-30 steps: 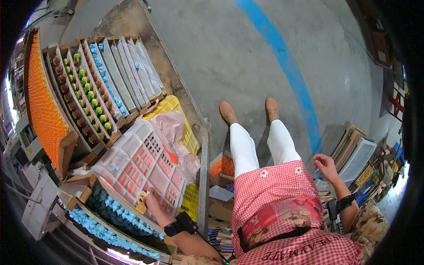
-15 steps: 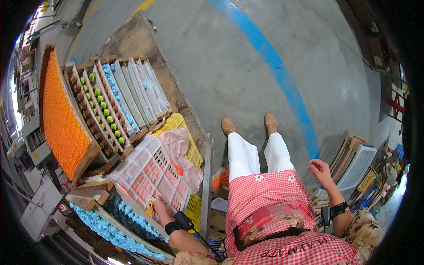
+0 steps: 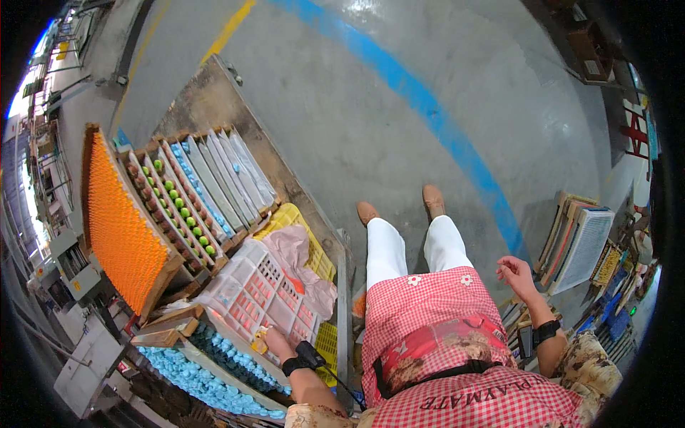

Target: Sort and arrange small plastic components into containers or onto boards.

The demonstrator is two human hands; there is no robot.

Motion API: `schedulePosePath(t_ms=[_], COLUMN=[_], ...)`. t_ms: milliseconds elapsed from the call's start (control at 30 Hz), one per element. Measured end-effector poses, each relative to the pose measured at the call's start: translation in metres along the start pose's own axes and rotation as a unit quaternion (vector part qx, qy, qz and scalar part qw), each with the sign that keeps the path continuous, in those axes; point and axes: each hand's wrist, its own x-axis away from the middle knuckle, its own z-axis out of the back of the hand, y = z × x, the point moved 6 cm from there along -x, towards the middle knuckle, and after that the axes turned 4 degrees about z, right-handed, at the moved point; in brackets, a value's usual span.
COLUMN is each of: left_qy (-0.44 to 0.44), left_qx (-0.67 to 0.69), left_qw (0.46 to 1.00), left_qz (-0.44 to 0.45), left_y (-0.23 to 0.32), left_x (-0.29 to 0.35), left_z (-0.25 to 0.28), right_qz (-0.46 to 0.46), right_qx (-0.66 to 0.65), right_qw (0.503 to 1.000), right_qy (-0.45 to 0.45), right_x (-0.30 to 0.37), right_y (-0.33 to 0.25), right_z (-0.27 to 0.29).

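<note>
My left hand [image 3: 277, 343] reaches to the near edge of a white plastic crate [image 3: 260, 282], its fingers closed around a small yellow thing [image 3: 259, 340] whose kind is too small to make out. Pinkish-red contents show through the crate's slots. Just below that hand stand racks of light blue rounded pieces [image 3: 207, 381] on wooden-edged boards. Off to the right, my right hand [image 3: 516, 275] hangs in the air in front of my checked apron, fingers loosely curled and apart, holding nothing. Black straps with small devices circle both wrists.
Upright boards carry orange pieces [image 3: 125, 228], green balls [image 3: 178, 203] and blue pieces on a wooden pallet [image 3: 228, 107]. A pink crumpled sheet [image 3: 291, 250] lies over a yellow crate [image 3: 325, 262]. Stacked panels [image 3: 581, 242] lean at right. A blue line [image 3: 421, 93] crosses the grey floor.
The racks and crates sit lower and further right in view. My left hand has shifted right along with the crate and keeps its closed grip. My right hand looks nearly unchanged.
</note>
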Motion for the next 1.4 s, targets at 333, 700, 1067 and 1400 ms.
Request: schedulePosePath(t_ms=[333, 700, 1067, 1400], left_qy=[0.200, -0.413, -0.398, -0.404], left_qx=[-0.259, -0.092, -0.066, -0.109], left_qw=[0.901, 0.884, 0.856, 0.877], left_qz=[-0.287, -0.199, -0.324, -0.237], left_y=[0.015, -0.010, 0.064, 0.091], left_x=[0.085, 0.120, 0.192, 0.163], left_z=[-0.008, -0.072, -0.116, -0.147], right_qz=[0.086, 0.097, 0.070, 0.042], right_qx=[-0.001, -0.041, -0.069, -0.121], right_qw=[0.996, 0.990, 0.989, 0.981], right_qy=[0.031, 0.095, 0.114, 0.145], right_x=[0.042, 0.032, 0.003, -0.007], right_y=[-0.030, 0.046, 0.120, 0.085], right_z=[0.028, 0.111, 0.141, 0.135])
